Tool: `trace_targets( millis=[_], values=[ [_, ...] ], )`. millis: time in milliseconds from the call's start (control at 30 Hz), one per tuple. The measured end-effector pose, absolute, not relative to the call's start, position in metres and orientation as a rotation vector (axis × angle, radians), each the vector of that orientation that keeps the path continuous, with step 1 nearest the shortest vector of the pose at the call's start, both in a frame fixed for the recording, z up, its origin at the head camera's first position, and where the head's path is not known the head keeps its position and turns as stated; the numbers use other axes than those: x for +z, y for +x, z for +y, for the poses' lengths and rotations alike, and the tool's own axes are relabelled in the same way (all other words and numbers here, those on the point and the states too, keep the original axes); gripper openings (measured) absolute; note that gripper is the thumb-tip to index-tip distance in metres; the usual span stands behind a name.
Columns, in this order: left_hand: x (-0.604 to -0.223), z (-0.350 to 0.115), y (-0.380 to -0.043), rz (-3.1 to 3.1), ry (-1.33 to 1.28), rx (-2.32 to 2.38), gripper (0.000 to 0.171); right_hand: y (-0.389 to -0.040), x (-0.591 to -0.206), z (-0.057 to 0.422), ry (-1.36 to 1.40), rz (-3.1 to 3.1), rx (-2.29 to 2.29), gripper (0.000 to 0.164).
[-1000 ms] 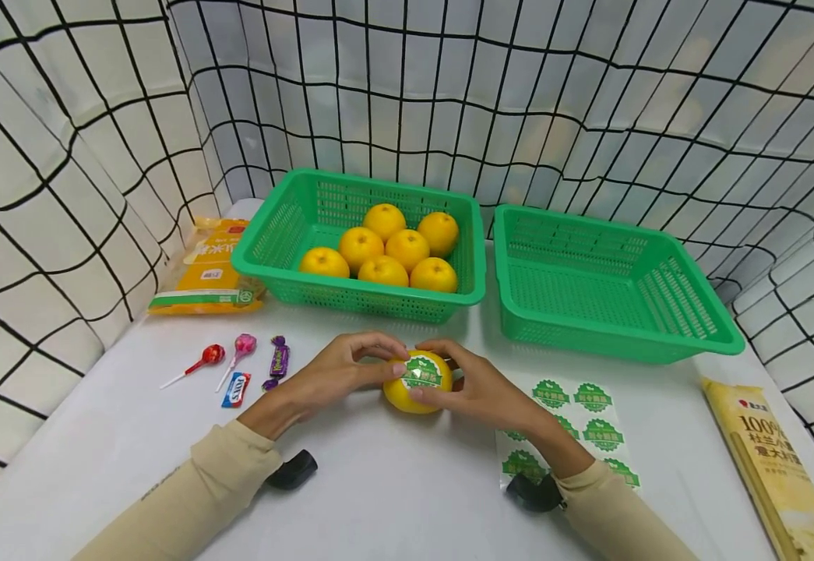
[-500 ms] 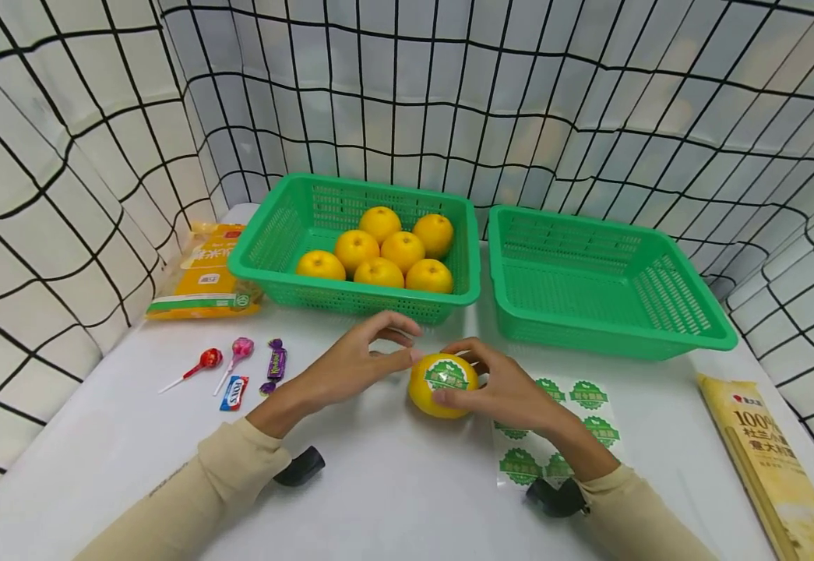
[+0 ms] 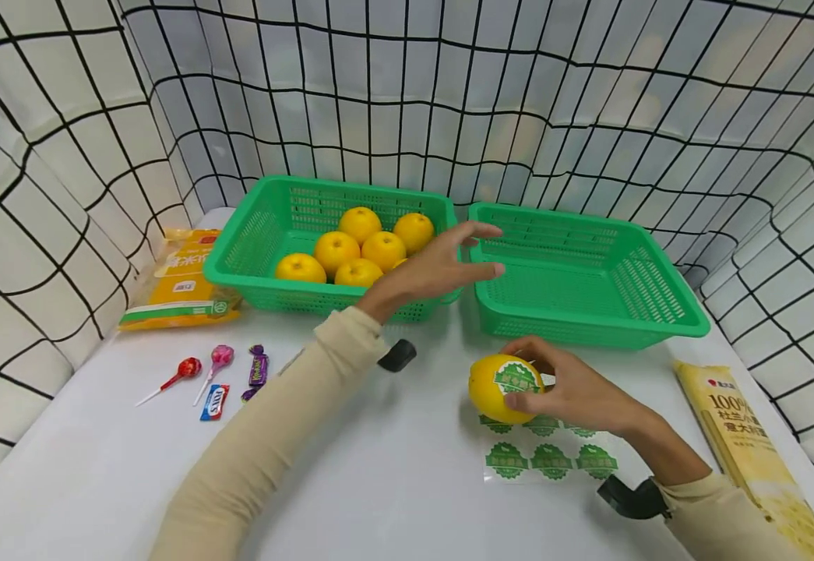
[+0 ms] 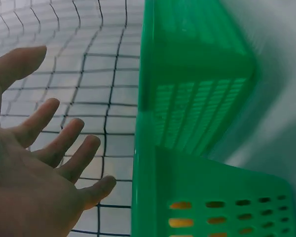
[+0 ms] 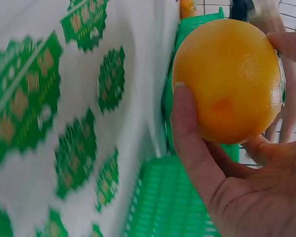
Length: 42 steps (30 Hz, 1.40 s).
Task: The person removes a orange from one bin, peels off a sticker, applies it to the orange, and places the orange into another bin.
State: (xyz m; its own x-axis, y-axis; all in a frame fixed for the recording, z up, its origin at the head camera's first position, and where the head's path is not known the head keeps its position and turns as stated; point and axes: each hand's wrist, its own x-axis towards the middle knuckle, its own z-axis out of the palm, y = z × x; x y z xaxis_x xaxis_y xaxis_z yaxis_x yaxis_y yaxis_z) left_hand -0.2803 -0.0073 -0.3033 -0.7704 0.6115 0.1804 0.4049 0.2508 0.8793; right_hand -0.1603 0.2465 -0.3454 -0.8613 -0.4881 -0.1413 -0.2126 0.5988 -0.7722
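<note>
My right hand (image 3: pixel 582 389) holds an orange (image 3: pixel 487 389) above the left part of a sheet of green stickers (image 3: pixel 529 472). A green and white round sticker (image 3: pixel 516 379) is on the orange, facing up. In the right wrist view, fingers and thumb are curled round the orange (image 5: pixel 227 84). My left hand (image 3: pixel 442 265) is over the right end of the green basket of oranges (image 3: pixel 294 288), reaching toward the second green basket (image 3: pixel 589 331). Its fingers are spread and hold nothing, as the left wrist view shows the hand (image 4: pixel 44 168) beside the basket rims.
An orange bag (image 3: pixel 178 284) lies at the left. Two lollipops (image 3: pixel 220 357), a purple-wrapped candy (image 3: pixel 258 370) and a small blue-red packet (image 3: pixel 214 402) lie in front of it. A yellow pasta packet (image 3: pixel 750 436) is at the right. Black netting (image 3: pixel 392 101) encloses the table.
My left hand has let go of the orange and moved up and right to the baskets. My right hand has carried the orange to the right, over the sticker sheet.
</note>
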Motion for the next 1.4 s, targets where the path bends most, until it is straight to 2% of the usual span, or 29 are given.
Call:
trace_targets(
  millis=[167,333,433,600,733,900,1167,1400],
  values=[
    [-0.302,0.009,-0.316,2.389,0.812,1.389,0.068,-0.167,-0.32,0.263,-0.597,2.493,-1.138,0.055],
    [-0.308,0.017,-0.333,2.46,0.716,1.199,0.072,-0.188,-0.286,0.285,-0.574,2.605,-1.122,0.055],
    [-0.306,0.019,-0.337,2.511,0.724,1.11,0.073,-0.22,-0.265,0.295,-0.515,2.68,-1.053,0.06],
    [-0.298,0.017,-0.34,2.609,0.761,1.018,0.071,-0.294,-0.242,0.296,-0.399,2.729,-0.923,0.072],
    [-0.3,0.015,-0.339,2.593,0.745,0.99,0.072,-0.342,-0.255,0.285,-0.368,2.717,-0.789,0.072],
    [-0.305,0.016,-0.338,2.558,0.758,0.984,0.074,-0.375,-0.281,0.264,-0.332,2.677,-0.62,0.073],
    [-0.306,0.014,-0.335,2.565,0.741,1.053,0.069,-0.392,-0.303,0.248,-0.26,2.672,-0.635,0.063],
    [-0.313,0.013,-0.332,2.542,0.726,1.055,0.068,-0.393,-0.306,0.254,-0.214,2.651,-0.564,0.069]
  ],
)
